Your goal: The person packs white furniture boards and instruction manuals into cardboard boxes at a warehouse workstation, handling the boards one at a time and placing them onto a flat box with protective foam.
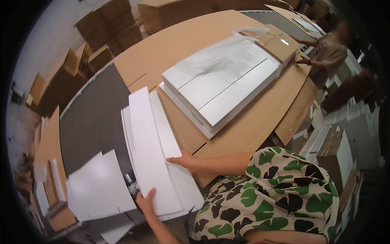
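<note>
A long white panel (148, 142) lies slantwise in front of me, on top of another white panel (168, 148) whose right side sticks out. My left hand (147, 201) grips the near left edge of the upper panel, its thumb raised at the top; some of its fingers are hidden. Reaching in from the right, my right hand (183, 160) touches the upper panel's right edge with outstretched fingertips. It lies over the lower panel and closes around nothing visible. More thin white edges show at the left side of this stack.
Brown cardboard sheets (142, 53) cover much of the table, bearing a stack of white boards (227, 81) partly wrapped in film. White sheets (97, 185) lie left on the dark tabletop (89, 118). A co-worker (325, 53) touches a cardboard piece (276, 40) at the far right. Cardboard stacks (107, 28) stand behind.
</note>
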Demonstrator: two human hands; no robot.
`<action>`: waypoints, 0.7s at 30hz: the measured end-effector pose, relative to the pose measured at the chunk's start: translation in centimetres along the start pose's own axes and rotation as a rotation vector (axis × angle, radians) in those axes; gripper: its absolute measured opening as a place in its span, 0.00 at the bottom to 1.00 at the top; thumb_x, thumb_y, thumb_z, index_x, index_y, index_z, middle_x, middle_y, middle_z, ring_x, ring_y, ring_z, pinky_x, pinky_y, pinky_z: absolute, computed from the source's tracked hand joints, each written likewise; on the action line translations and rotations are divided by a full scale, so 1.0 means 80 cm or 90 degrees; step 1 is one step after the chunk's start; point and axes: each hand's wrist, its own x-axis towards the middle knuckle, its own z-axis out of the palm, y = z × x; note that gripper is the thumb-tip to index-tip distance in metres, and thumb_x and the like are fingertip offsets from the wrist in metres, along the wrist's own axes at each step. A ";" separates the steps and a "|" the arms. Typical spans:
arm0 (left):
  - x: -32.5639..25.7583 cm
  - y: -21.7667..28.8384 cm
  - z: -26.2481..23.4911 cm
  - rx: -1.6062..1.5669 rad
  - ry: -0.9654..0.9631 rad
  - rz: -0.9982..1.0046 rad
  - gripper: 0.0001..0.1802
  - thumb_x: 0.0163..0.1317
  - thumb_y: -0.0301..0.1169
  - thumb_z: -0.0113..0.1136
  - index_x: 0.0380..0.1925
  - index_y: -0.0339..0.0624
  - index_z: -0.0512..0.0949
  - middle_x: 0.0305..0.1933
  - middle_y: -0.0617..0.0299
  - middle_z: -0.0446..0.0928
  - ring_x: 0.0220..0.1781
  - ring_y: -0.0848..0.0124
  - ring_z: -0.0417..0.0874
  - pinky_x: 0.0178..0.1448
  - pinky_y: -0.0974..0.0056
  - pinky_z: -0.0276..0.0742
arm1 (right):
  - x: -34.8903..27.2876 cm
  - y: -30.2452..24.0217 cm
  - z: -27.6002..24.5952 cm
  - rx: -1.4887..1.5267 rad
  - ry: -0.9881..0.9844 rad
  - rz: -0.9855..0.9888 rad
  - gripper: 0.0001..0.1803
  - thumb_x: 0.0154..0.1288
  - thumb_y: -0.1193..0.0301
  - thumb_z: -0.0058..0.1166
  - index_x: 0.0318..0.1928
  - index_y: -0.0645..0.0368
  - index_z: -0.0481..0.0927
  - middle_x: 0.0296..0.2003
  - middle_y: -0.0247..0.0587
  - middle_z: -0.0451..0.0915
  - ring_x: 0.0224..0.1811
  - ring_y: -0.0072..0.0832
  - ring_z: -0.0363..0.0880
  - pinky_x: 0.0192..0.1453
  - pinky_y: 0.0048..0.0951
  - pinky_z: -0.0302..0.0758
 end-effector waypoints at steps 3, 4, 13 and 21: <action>-0.021 0.002 0.017 -0.103 0.022 -0.023 0.22 0.39 0.28 0.72 0.34 0.27 0.76 0.33 0.54 0.78 0.32 0.70 0.76 0.41 0.66 0.72 | -0.036 -0.031 -0.001 -0.042 0.036 -0.072 0.30 0.52 0.64 0.63 0.50 0.69 0.66 0.44 0.47 0.74 0.47 0.32 0.73 0.50 0.31 0.72; -0.024 0.015 0.023 -0.096 0.021 -0.003 0.22 0.39 0.28 0.71 0.35 0.27 0.76 0.34 0.55 0.78 0.33 0.70 0.76 0.41 0.67 0.72 | -0.023 -0.017 -0.006 -0.021 0.036 -0.104 0.30 0.51 0.64 0.63 0.49 0.69 0.66 0.45 0.49 0.74 0.47 0.33 0.73 0.50 0.32 0.71; 0.056 0.233 0.080 0.017 -0.132 0.198 0.23 0.39 0.29 0.69 0.37 0.31 0.76 0.34 0.59 0.77 0.33 0.71 0.76 0.40 0.68 0.72 | -0.033 -0.140 -0.069 0.185 0.021 -0.268 0.15 0.65 0.63 0.46 0.39 0.63 0.69 0.35 0.41 0.73 0.38 0.23 0.71 0.40 0.26 0.72; 0.169 0.373 0.261 0.142 -0.365 0.246 0.23 0.37 0.32 0.71 0.36 0.31 0.78 0.31 0.58 0.78 0.32 0.72 0.77 0.39 0.69 0.72 | -0.022 -0.226 -0.224 0.155 0.030 -0.272 0.16 0.66 0.63 0.45 0.38 0.67 0.69 0.33 0.41 0.73 0.33 0.27 0.76 0.36 0.33 0.79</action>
